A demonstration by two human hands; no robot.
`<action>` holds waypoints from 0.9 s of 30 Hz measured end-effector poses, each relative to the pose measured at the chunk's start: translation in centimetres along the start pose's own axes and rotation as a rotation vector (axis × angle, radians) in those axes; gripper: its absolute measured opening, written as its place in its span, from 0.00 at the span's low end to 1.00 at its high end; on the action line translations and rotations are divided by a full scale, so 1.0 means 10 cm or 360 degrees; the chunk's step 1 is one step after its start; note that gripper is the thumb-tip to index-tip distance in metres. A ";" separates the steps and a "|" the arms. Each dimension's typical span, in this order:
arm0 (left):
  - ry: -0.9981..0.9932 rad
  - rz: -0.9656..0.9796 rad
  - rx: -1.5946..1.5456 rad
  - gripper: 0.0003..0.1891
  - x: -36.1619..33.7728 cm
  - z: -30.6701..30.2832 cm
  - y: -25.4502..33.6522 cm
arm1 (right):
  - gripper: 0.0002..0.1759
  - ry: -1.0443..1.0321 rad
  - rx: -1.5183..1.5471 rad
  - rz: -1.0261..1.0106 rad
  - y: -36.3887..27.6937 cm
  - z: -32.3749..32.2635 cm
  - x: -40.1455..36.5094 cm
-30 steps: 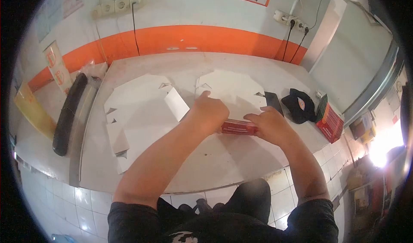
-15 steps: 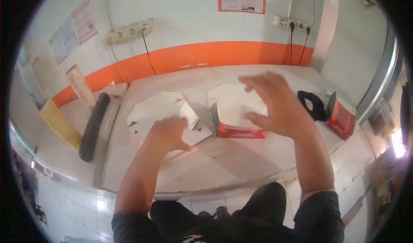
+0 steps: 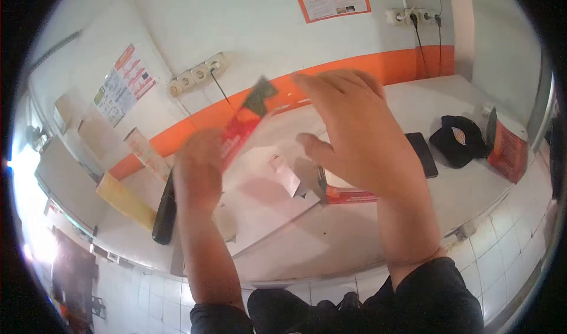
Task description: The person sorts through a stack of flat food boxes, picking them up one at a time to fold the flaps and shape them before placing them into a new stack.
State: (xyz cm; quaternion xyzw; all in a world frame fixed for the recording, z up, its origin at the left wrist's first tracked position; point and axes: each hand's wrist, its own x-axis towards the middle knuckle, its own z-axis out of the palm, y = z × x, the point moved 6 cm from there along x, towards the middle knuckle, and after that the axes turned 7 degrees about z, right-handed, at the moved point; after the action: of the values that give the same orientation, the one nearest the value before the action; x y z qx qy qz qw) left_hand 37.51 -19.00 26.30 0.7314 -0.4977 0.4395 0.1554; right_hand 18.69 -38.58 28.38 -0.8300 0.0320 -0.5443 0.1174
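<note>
raised since before, the flap (image 3: pixel 241 134) your left hand (image 3: pixel 201 163) grips could crease if your open right hand (image 3: pixel 357 136) bumps it.

My left hand (image 3: pixel 201 165) has risen and now holds a red-green cardboard piece (image 3: pixel 241 134); my right hand (image 3: pixel 353 134), earlier touching the red box (image 3: pixel 349 198), is now raised.

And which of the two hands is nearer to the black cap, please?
The right hand, raised to the left of the black cap, is nearer; the left hand is much farther left, holding a red and green piece.
</note>
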 end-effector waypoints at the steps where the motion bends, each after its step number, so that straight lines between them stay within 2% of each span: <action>1: 0.0153 -0.0123 -0.0136 0.08 0.20 -0.32 0.24 | 0.36 0.0091 -0.0096 0.0052 0.04 0.02 0.01; 3: 0.0337 0.0090 -0.0284 0.09 0.35 -0.63 0.56 | 0.35 0.0242 -0.0232 0.0093 0.07 0.03 0.04; 5: 0.0536 0.0267 -0.0316 0.11 0.40 -0.73 0.71 | 0.33 0.0201 -0.0322 -0.0008 0.07 0.02 0.09; 7: 0.0728 0.0394 -0.0227 0.15 0.40 -0.75 0.78 | 0.30 -0.0006 -0.0359 -0.0117 0.11 -0.03 0.10; 9: 0.1281 0.0090 -0.0200 0.22 0.36 -0.71 0.72 | 0.27 -0.0185 -0.0290 -0.0125 0.23 -0.07 0.07; 11: 0.0968 -0.0122 -0.0251 0.34 0.28 -0.56 0.44 | 0.26 -0.0063 0.0176 0.0062 0.27 -0.11 0.02; 12: 0.0806 -0.0224 -0.0258 0.40 0.23 -0.48 0.30 | 0.26 -0.0110 0.0255 0.0011 0.28 -0.11 0.01; 14: 0.0064 -0.0567 -0.0672 0.39 0.14 -0.21 0.12 | 0.26 -0.0179 0.0348 -0.0081 0.28 -0.11 0.00; 16: -0.0086 -0.0172 -0.0903 0.34 0.14 -0.17 0.20 | 0.29 -0.0214 0.0302 -0.0140 0.23 -0.05 0.04; 17: -0.0082 -0.0210 -0.1038 0.31 0.11 -0.14 0.21 | 0.31 -0.0222 0.0243 -0.0156 0.21 -0.02 0.06; 18: -0.0076 -0.0249 -0.1171 0.29 0.08 -0.11 0.21 | 0.34 -0.0105 0.0050 -0.0003 0.25 0.01 0.06; 19: 0.0016 -0.0528 -0.1325 0.27 0.02 -0.04 0.23 | 0.38 -0.0008 -0.0137 0.0160 0.30 0.04 0.05; 20: 0.0111 -0.0808 -0.1475 0.25 -0.05 0.05 0.19 | 0.40 0.0308 -0.0074 0.0096 0.24 -0.04 0.08; 21: 0.0173 -0.0333 -0.1012 0.22 -0.03 0.05 0.22 | 0.41 0.0623 -0.0012 0.0029 0.20 -0.11 0.11; 23: 0.0020 -0.0071 -0.0853 0.20 0.22 -0.16 0.50 | 0.35 0.0698 0.0155 -0.0262 -0.11 -0.17 0.17; 24: -0.0064 -0.0050 -0.0748 0.18 0.26 -0.12 0.60 | 0.31 0.0724 0.0228 -0.0411 -0.26 -0.20 0.19; 25: -0.0147 -0.0025 -0.0644 0.17 0.29 -0.07 0.71 | 0.29 0.0375 0.0171 -0.0517 -0.46 -0.15 0.14; 27: -0.0199 -0.0237 -0.0832 0.17 0.21 0.02 0.79 | 0.24 -0.0050 0.0108 -0.0660 -0.55 0.01 0.07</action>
State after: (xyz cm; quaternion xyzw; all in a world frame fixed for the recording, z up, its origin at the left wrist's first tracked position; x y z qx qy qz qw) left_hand 30.98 -24.01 26.25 0.7268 -0.5478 0.2374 0.3397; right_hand 18.67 -33.32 30.21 -0.8228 -0.1596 -0.5446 0.0311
